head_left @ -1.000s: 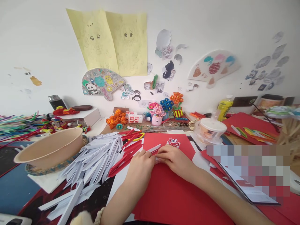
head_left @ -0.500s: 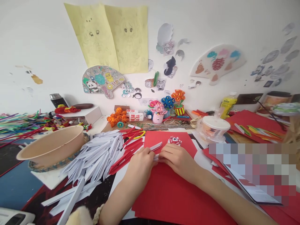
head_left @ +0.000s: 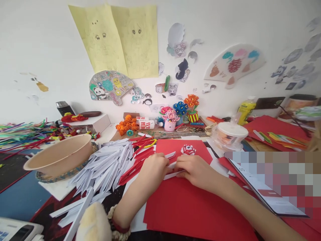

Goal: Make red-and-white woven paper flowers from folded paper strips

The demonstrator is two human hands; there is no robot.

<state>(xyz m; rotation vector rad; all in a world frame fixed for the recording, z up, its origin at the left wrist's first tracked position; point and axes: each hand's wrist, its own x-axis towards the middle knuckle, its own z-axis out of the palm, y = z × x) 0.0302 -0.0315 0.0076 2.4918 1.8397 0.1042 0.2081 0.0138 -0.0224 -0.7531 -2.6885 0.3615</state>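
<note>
Forearms enter from the near edge of the desk (head_left: 22,201), meeting mid-desk. Fluffy cream wrist piece (head_left: 94,222) and beaded band on the left arm, closest to camera.

Red card sheet (head_left: 190,207) lies flat under both hands, running from the near edge to past the middle.

Left hand (head_left: 153,170): fingers curled together, tips pressed down on a white folded paper strip (head_left: 173,174). Right hand (head_left: 194,169): fingers together, pinching the same strip from the other side. Strip sits on the red sheet between the two hands, roughly mid-desk. More white strip ends (head_left: 170,155) poke out just behind the left hand.

Left of the hands: heap of white folded strips (head_left: 105,165) fanned out, with red folded strips (head_left: 136,160) lying between the heap and the red sheet. Tan bowl (head_left: 59,155) further left, near the left edge, on a woven mat.

Just behind the hands on the red sheet: small red-and-white paper rosette (head_left: 188,149). Right of it, clear round tub with white lid (head_left: 229,135). Booklet (head_left: 263,190) near the right edge, partly pixelated.

Far edge, against the wall: orange flower bunch (head_left: 126,124), small potted craft flowers (head_left: 179,113), yellow bottle (head_left: 245,108). Pile of coloured pipe cleaners (head_left: 22,134) at far left.
</note>
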